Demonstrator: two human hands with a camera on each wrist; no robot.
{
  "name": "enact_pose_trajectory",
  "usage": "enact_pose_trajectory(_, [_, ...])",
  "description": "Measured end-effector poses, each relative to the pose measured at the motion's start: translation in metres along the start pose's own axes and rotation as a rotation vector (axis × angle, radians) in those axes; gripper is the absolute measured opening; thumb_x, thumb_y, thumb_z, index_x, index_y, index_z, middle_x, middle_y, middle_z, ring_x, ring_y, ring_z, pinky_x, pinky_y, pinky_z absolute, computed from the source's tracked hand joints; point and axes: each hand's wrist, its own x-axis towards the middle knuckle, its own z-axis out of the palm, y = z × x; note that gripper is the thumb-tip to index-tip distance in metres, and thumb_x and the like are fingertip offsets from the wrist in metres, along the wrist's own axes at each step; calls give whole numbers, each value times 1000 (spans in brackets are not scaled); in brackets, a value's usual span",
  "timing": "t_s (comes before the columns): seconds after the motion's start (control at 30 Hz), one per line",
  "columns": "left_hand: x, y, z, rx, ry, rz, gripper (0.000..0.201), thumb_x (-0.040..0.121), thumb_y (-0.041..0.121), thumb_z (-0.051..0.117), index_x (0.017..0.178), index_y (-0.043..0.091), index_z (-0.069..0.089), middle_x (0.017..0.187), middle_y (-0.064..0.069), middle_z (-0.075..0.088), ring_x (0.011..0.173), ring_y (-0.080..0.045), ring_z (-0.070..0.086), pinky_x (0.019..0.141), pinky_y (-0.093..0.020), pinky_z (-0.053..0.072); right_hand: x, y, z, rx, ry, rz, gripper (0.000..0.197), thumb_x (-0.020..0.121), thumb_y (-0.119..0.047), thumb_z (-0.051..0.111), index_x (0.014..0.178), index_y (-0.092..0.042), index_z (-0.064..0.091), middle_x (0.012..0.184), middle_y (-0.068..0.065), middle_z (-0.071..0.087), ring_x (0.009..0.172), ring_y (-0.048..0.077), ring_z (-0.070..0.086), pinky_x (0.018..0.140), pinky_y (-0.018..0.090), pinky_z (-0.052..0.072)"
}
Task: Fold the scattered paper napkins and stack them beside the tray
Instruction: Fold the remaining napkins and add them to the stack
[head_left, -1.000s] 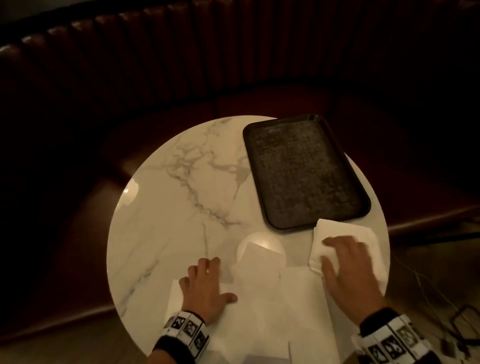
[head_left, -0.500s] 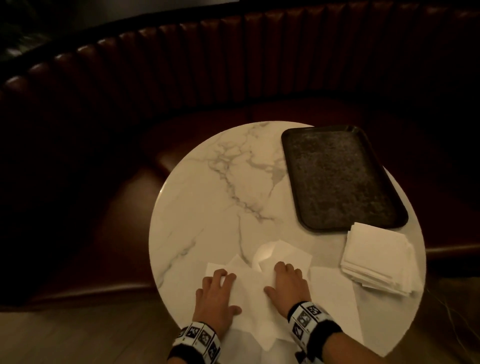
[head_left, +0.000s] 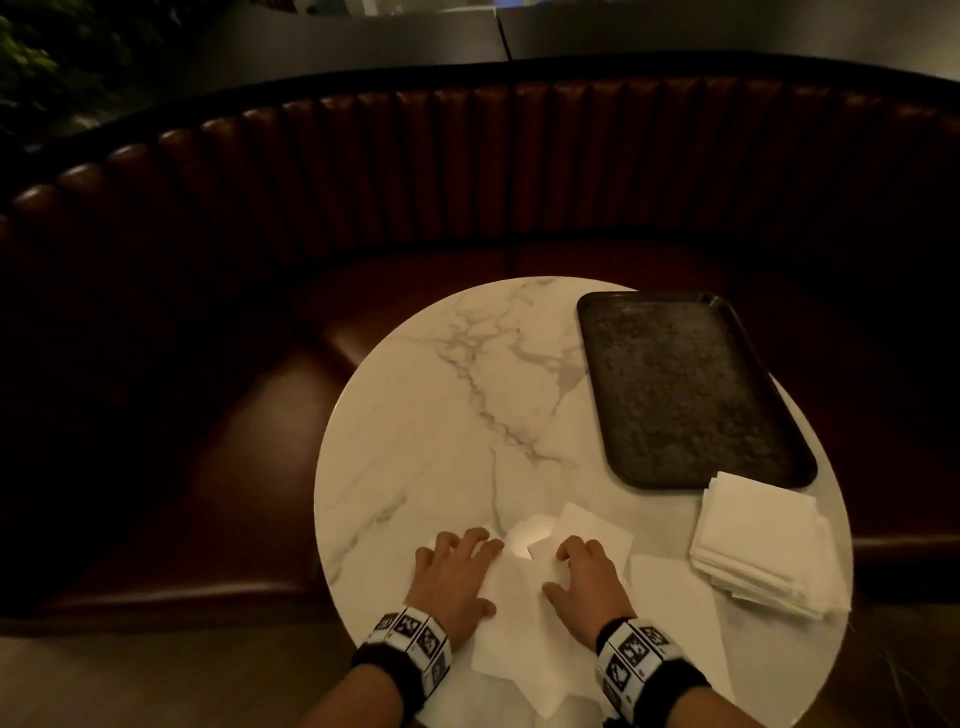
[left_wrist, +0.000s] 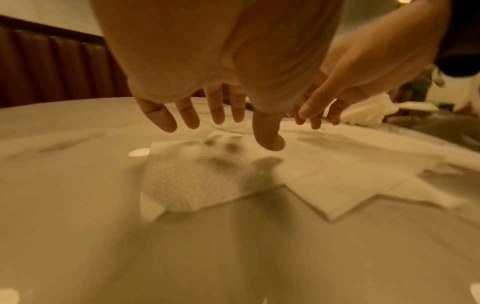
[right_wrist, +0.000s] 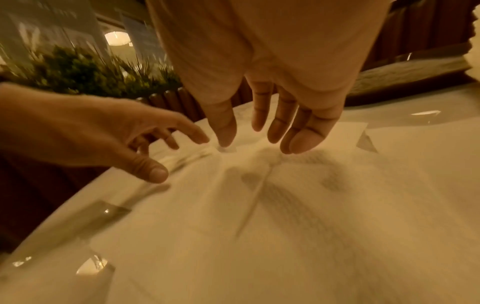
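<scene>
Left hand and right hand hover palm down, side by side, fingers spread and relaxed, thumbs pointing toward each other.

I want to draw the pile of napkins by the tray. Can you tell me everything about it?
The pile is a stack of white paper napkins folded into squares. It lies flat on the marble table, near its right edge, just in front of the dark tray; its far corner reaches the tray's rim. The layers are not quite even, so their edges fan out at the front. Neither hand touches it.
</scene>
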Motion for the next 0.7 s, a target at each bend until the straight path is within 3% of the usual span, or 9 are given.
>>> enact_pose_trajectory(0.13, [20, 1, -1, 165, -81, 66, 70, 77, 36, 71, 137, 30, 35, 132, 5, 43, 121, -28, 37, 94, -46, 27, -6, 8, 5, -7, -38, 9, 36, 85, -23, 60, 117, -22, 43, 119, -1, 43, 109, 20, 48, 95, 30, 42])
enact_pose_trajectory(0.3, [28, -2, 2, 155, -120, 49, 55, 77, 33, 69, 123, 25, 41, 126, 3, 54, 117, -26, 42, 95, -45, 25, -11, 18, 3, 40, 0, -28, 38, 86, -18, 58, 120, -22, 43, 118, -2, 46, 110, 18, 50, 97, 29, 42])
enact_pose_trajectory(0.53, [26, 2, 1, 84, -113, 35, 46, 77, 30, 66, 117, 29, 44, 122, 3, 45, 113, -24, 41, 93, -41, 30, -7, 9, 11, -13, 11, 31, 51, 86, -33, 61, 130, -24, 36, 125, -2, 48, 115, 21, 46, 97, 32, 39])
enact_pose_trajectory(0.63, [22, 3, 2, 33, -93, -4, 45, 76, 32, 65, 116, 32, 43, 121, 5, 42, 112, -23, 40, 93, -39, 31, -5, 5, 10, 106, 62, 28, 41, 87, -23, 60, 125, -25, 42, 117, -4, 54, 110, 18, 50, 96, 31, 42])
enact_pose_trajectory(0.7, [20, 3, 1, 10, -78, -14, 44, 75, 34, 63, 114, 32, 43, 120, 6, 39, 111, -21, 38, 91, -37, 30, -6, 5, 8, 183, 98, -21, 34, 88, -12, 57, 118, -25, 49, 110, -5, 58, 99, 11, 54, 90, 22, 44])
